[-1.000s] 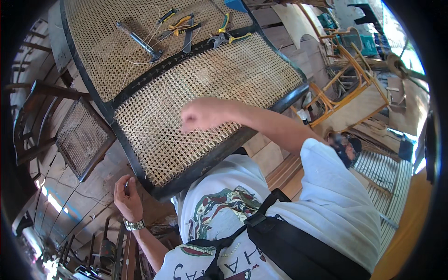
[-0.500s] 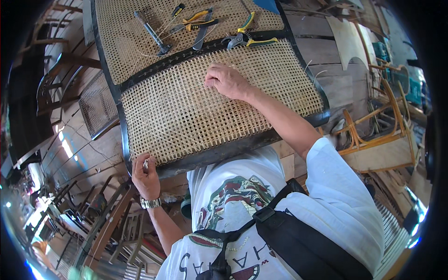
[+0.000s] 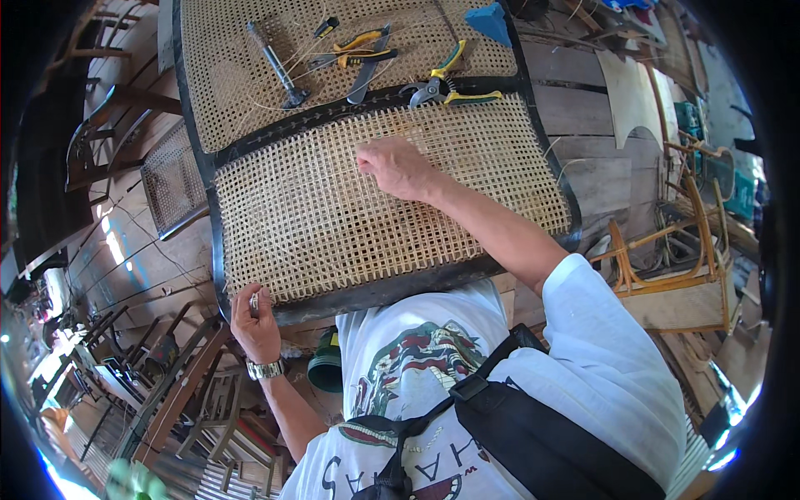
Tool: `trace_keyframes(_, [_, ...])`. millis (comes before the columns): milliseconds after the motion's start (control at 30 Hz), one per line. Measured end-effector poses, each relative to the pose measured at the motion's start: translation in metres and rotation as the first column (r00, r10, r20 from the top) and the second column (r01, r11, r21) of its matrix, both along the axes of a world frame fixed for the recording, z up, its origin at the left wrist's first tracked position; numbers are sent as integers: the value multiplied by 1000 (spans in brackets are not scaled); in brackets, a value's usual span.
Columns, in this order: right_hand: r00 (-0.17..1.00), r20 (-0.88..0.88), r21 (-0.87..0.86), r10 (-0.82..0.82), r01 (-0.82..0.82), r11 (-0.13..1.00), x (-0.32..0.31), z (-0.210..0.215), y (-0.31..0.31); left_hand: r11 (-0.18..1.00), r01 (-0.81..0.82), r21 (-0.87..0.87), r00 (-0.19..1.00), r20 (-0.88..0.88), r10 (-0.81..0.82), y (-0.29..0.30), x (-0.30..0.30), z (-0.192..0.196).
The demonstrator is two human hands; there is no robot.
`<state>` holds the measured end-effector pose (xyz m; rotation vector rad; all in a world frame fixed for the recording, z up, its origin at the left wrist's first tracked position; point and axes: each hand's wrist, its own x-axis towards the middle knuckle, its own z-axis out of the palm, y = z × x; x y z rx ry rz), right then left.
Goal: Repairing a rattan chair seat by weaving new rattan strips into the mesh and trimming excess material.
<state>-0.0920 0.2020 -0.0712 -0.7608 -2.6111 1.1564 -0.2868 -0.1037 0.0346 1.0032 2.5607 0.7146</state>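
A panel of woven cane webbing (image 3: 292, 225) in a black frame (image 3: 367, 293) lies before me. My right hand (image 3: 398, 169) rests over the middle of the near webbing, fingers curled together; what they pinch, if anything, is hidden. At the frame's near left corner, my left hand (image 3: 256, 323) is closed with a small pale, shiny item between its fingers, too small to name. Beyond the right hand lie pruning shears (image 3: 442, 85) with yellow-green handles, on the frame's crossbar. Pliers (image 3: 360, 48), a flat metal blade (image 3: 367, 81) and a hammer (image 3: 277, 67) rest on the far webbing.
Loose cane strands (image 3: 308, 57) trail among the tools. A blue piece (image 3: 489, 23) sits at the far right of the panel. A smaller cane panel (image 3: 173, 179) stands to the left. On the right is a rattan chair frame (image 3: 675, 267). A dark green container (image 3: 327, 362) is below the panel's edge.
My right hand has shifted slightly left over the webbing and stays closed. The left hand remains at the near left corner. The whole view has tilted a little, showing more of the far webbing.
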Motion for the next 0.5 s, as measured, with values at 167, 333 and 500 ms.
trace_keyframes(167, [897, -83, -655, 434, -378, 655, 15, 61, -27, 999, 40, 9, 999, -20, -40, -5, -3, -5])
trace_keyframes(333, [954, 264, -324, -142, 227, 919, 92, 46, 20, 997, -71, -14, 997, 30, 71, -19, 0, 3])
trace_keyframes(500, [749, 386, 421, -538, 376, 825, 112, -2, 24, 999, 27, 35, 995, -96, -23, -24, -6, -8])
